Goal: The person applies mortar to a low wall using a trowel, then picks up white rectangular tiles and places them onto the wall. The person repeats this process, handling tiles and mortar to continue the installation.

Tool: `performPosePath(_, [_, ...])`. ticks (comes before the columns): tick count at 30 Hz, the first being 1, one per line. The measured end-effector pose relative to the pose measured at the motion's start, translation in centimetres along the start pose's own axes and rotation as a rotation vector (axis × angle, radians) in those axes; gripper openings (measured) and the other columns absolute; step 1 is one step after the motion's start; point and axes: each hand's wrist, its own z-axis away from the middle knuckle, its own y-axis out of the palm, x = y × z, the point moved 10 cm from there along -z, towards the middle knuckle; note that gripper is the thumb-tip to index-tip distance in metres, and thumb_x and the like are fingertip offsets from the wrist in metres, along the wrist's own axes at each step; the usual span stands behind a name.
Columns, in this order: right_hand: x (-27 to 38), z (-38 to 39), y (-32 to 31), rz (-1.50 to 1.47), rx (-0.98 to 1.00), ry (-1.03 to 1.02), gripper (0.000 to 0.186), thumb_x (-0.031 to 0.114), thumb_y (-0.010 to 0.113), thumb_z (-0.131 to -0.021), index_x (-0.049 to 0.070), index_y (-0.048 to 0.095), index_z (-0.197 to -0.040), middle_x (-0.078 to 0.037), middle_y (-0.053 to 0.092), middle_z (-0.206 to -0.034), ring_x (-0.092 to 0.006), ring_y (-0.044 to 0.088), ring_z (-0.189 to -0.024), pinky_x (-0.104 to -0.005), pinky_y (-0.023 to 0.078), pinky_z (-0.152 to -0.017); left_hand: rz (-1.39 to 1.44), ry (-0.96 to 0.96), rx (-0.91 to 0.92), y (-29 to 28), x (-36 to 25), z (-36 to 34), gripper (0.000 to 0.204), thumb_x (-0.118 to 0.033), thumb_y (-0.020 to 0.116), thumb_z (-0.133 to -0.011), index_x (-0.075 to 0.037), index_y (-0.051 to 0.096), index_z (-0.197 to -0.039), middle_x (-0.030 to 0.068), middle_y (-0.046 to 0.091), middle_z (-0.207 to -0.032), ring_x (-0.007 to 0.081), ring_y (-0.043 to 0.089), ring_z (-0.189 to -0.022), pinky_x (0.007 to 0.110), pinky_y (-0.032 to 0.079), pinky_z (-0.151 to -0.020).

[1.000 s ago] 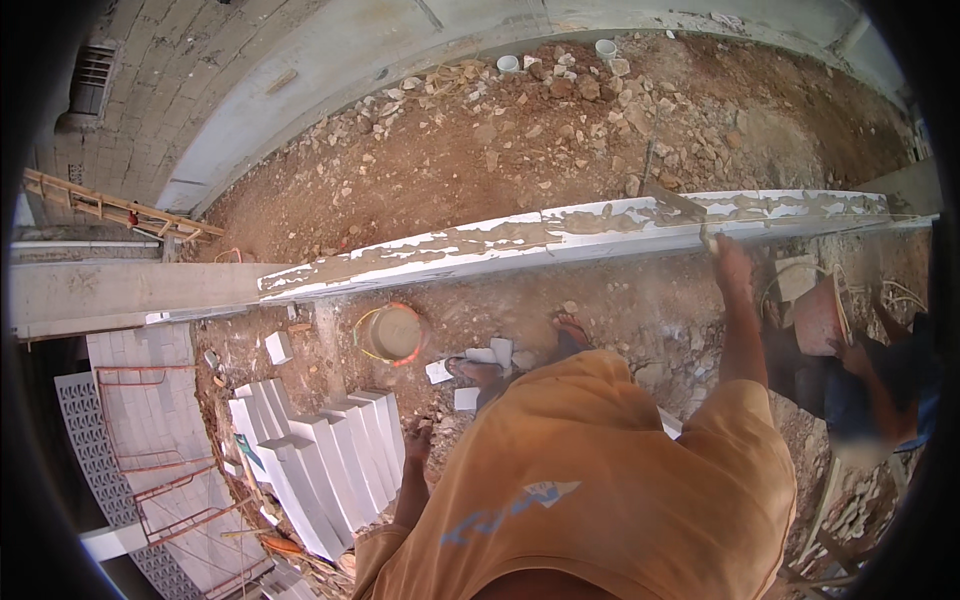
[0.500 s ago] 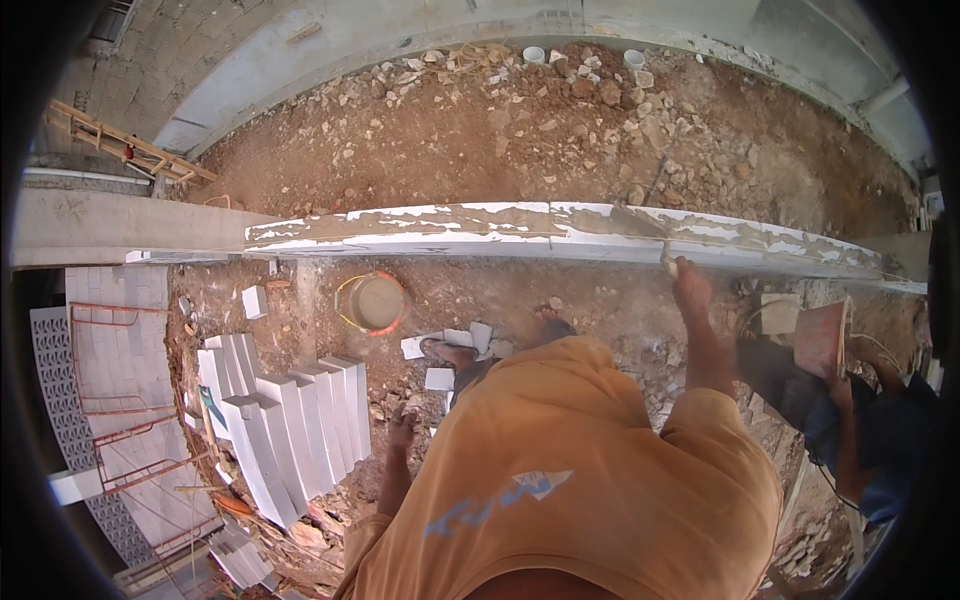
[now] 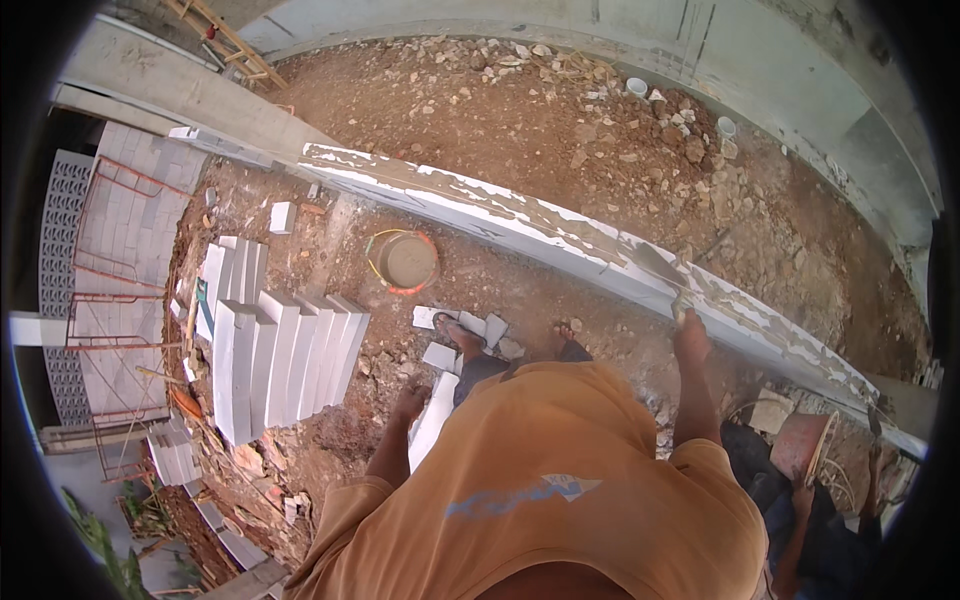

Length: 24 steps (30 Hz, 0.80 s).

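My right hand point(image 3: 690, 338) is closed around the handle of a trowel point(image 3: 655, 262). The trowel's blade lies at the top of a low white block wall point(image 3: 480, 215), which carries patchy grey-brown mortar. Hanging low at my left side, my left hand point(image 3: 408, 403) looks empty and loosely open, though its fingers are small and partly blurred. Beside it is a long white block point(image 3: 433, 425), partly covered by my shirt. Ahead of my feet, a round bucket point(image 3: 408, 262) with an orange rim holds grey mortar.
A stack of white blocks point(image 3: 285, 350) stands at left, with a blue-handled tool point(image 3: 203, 300) leaning there. Small block pieces point(image 3: 440, 355) lie by my feet. At right, a co-worker holds a reddish pan point(image 3: 803, 445). Rubble point(image 3: 690, 150) covers soil beyond the wall.
The view has turned, so the wall now slopes down to the right. The trowel stays in my right hand at the wall top. More of the long block beside my left hand shows.
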Motion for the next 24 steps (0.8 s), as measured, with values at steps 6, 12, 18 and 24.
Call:
performPosePath(6, [4.1,-1.2,2.7,0.118,0.020,-0.207,0.028,0.017,0.056,-0.094,0.014,0.058,-0.122,-0.015,0.066,-0.112,-0.0398,0.065,-0.101,-0.0547,0.052,-0.081,-0.149,0.139,-0.112,-0.8,1.2,0.0,0.072,-0.037,0.069,-0.091,-0.003,0.043,-0.149,0.0225,0.069,-0.120,0.0337,0.066,-0.112,0.043,0.051,-0.096])
performPosePath(12, [5.8,-3.5,4.3,0.178,0.111,-0.179,0.048,0.012,0.066,-0.088,0.012,0.056,-0.135,-0.015,0.066,-0.125,-0.0345,0.063,-0.115,-0.0497,0.051,-0.093,-0.159,-0.023,-0.069,1.9,4.9,6.4,0.073,-0.043,0.067,-0.089,-0.006,0.045,-0.148,0.0250,0.063,-0.131,0.0362,0.061,-0.123,0.042,0.047,-0.105])
performPosePath(18, [17.4,-2.5,3.8,0.186,0.109,-0.554,0.059,0.013,0.071,-0.083,0.011,0.053,-0.139,-0.017,0.068,-0.120,-0.0368,0.066,-0.109,-0.0491,0.052,-0.092,0.155,-0.164,-0.212,3.1,11.7,8.0,0.071,-0.041,0.069,-0.090,-0.005,0.047,-0.147,0.0239,0.064,-0.130,0.0358,0.061,-0.123,0.042,0.046,-0.105])
performPosePath(24, [38.1,1.0,15.5,-0.284,0.785,-0.536,0.072,0.014,0.072,-0.086,0.005,0.038,-0.149,-0.008,0.059,-0.080,-0.0127,0.051,-0.048,-0.0285,0.042,-0.038,0.124,-0.302,-0.190,6.5,18.7,7.6,0.068,-0.039,0.069,-0.091,-0.001,0.049,-0.144,0.0241,0.064,-0.129,0.0358,0.063,-0.119,0.043,0.048,-0.103])
